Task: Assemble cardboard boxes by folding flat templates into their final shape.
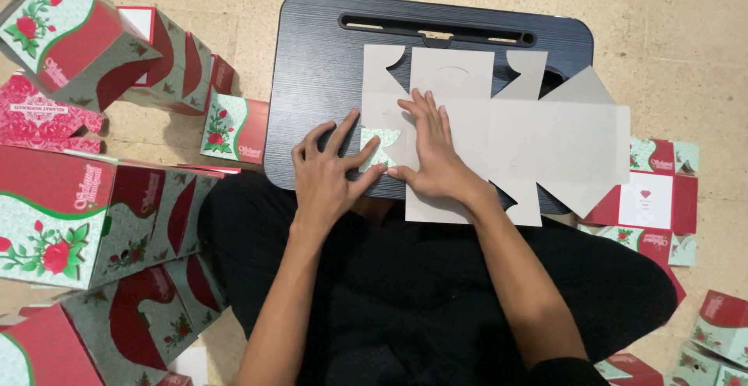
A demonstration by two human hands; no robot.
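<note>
Two hands on one flat carton blank (499, 133), grey unprinted side up, lying on the dark lap surface (312, 66).

Left hand (327, 176): fingers spread, tips pinching or pressing a small printed flap (379, 146) folded over at the blank's near-left corner. Not closed around anything, just pressing. Right hand (432, 148): flat, fingers open and extended, palm holding the panel down just beside that flap.

Progress, judging by the layout: early on this blank. One flap looks creased, the rest of the panels and tabs lie flat, nothing erected. Several assembled red-and-green rose boxes (70, 222) are piled on the floor left of the left fingers. More flat printed blanks (650, 199) lie right of the right fingers, partly under the current blank.

Edges and room: blank overhangs the surface's right edge and its near edge toward the lap. Slot handle (436, 29) sits beyond the fingertips, clear of them. Bare surface left of the left fingers. Floor crowded with boxes on the left; less crowded on the far right.
</note>
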